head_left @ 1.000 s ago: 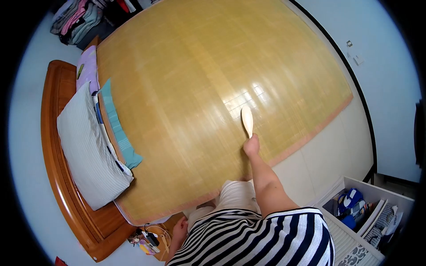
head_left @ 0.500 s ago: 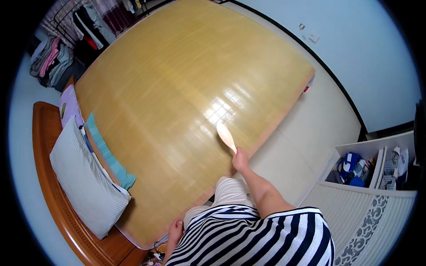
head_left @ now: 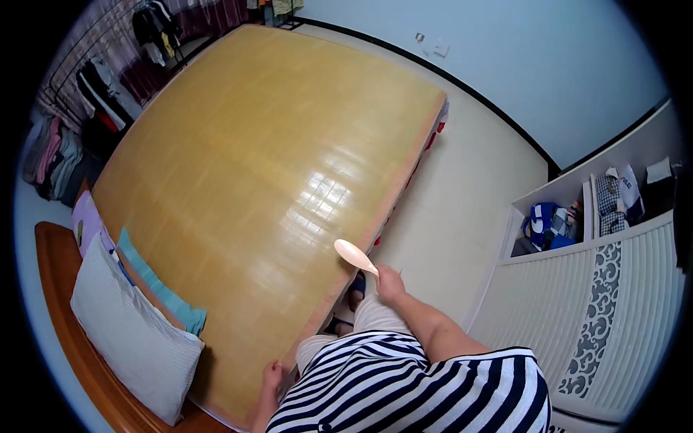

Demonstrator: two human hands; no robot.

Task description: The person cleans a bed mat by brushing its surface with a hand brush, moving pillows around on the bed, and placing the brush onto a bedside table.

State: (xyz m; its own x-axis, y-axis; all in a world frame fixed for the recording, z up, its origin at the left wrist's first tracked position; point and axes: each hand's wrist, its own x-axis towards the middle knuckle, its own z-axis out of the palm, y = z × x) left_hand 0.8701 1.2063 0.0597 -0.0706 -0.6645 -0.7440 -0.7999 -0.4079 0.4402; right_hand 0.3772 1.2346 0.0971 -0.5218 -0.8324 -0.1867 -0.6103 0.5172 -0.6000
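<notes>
My right hand is closed around the handle of a pale, oval-headed brush. Its smooth back faces up, and no bristles show from this angle. The head of the brush lies over the near long edge of the bed, but I cannot tell whether it touches the mat. A yellow-tan sleeping mat covers the bed. Low beside the bed's edge is my left hand, its fingers curled in and nothing visible in them.
A striped white pillow and a teal-edged cushion lean by the wooden headboard. Pale floor runs between the bed and a white cabinet with filled open shelves. Clothes hang on a rack at the far left.
My right hand has drawn the brush back from over the mat to the bed's edge, closer to my body. The view has turned, showing more of the floor and cabinet.
</notes>
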